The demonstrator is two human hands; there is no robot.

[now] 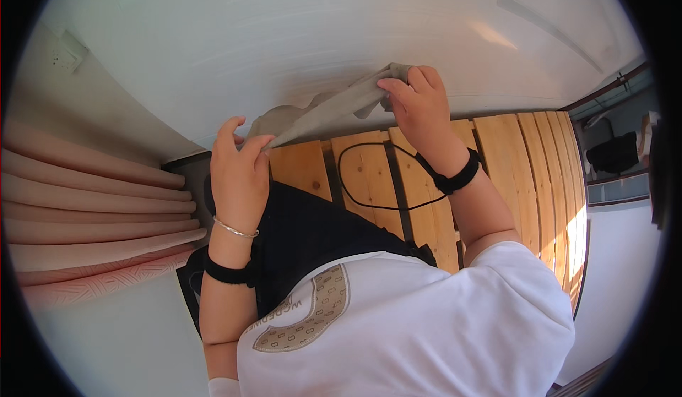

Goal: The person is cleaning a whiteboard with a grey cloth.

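Note:
A grey-beige piece of cloth (325, 114) is stretched between my two hands, in front of a pale wall and over the far edge of a slatted wooden surface. My left hand (240, 168) pinches its lower left end between thumb and finger, the other fingers raised. My right hand (423, 104) grips the bunched upper right end. Part of the cloth hangs loose in folds below the stretched edge. Each wrist wears a black band, and a thin bangle circles the left one. A black cable (341, 178) runs in a loop over the slats, its right end meeting the right wristband.
Wooden slats (501, 173) with dark gaps extend to the right. The pale wall (224, 51) rises behind them. A pink pleated curtain (96, 210) hangs at the left, below a wall socket (69, 53). At the far right, a dark cloth item (613, 152) lies beyond the slats.

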